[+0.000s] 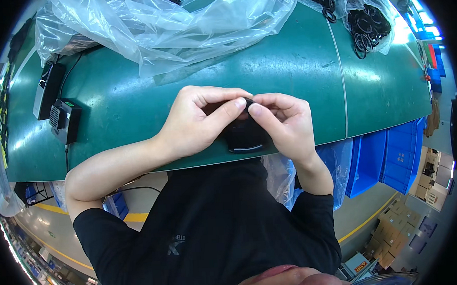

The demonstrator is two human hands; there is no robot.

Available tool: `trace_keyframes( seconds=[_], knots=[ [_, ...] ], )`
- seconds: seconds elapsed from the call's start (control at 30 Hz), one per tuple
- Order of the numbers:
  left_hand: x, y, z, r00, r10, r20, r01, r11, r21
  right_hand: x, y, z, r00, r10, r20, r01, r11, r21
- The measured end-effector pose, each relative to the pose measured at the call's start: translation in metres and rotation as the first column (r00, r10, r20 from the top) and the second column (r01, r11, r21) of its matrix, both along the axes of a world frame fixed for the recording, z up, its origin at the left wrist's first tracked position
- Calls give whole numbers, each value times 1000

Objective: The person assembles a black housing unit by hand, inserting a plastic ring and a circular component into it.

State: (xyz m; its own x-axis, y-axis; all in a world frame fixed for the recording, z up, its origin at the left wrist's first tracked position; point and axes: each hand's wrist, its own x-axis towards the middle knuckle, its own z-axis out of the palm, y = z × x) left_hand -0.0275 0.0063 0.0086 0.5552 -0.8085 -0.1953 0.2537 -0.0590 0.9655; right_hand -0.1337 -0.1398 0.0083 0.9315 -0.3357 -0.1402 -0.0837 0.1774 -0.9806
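- Hands meet over the near edge of the green table [286,63], both closed on one small black part [244,136].
- Left hand [197,121]: fingers curled, thumb and forefinger pinched on the top of the black part; grip clamped on it.
- Right hand [283,122]: thumb tip pressed against the left thumb tip at the part's top, fingers wrapped behind it; grip clamped on it too.
- Black part: rounded, dark, with a pale curved line along its lower side; held just above the table's near edge, between the two palms. Exact kind cannot be told, mostly hidden by the fingers.
- Clear plastic bag [172,22]: big, crumpled, at the far side of the table, well apart from the hands.
- Black rubber rings [369,27]: a heap inside another clear bag at the table's far right corner.
- Two black boxes [58,106] with cables at the table's left end; the nearer one has a small green spot.
- Blue bins [387,161] below the table's right near edge.
- Person wears a black short-sleeved shirt [217,229].
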Motion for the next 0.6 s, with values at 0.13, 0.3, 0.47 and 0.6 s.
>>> trace_keyframes(
  seconds=[0.13, 0.3, 0.47, 0.6],
  knots=[
    [3, 0, -2, 992, -121, -26, 117, 987, -106, 0, -8, 0, 998, 53, 22, -49, 986, -159],
    [7, -1, -2, 956, -234, -179, 217, 970, -111, -3, -13, -6, 994, -90, 58, 96, 990, -101],
    [6, -1, -4, 951, -184, -247, 169, 982, -78, -4, -13, -4, 988, -105, 117, 110, 993, -35],
    [7, -2, -4, 967, -199, -162, 200, 980, -13, -6, -14, -1, 999, -3, 37, 4, 999, -33]
  ],
)
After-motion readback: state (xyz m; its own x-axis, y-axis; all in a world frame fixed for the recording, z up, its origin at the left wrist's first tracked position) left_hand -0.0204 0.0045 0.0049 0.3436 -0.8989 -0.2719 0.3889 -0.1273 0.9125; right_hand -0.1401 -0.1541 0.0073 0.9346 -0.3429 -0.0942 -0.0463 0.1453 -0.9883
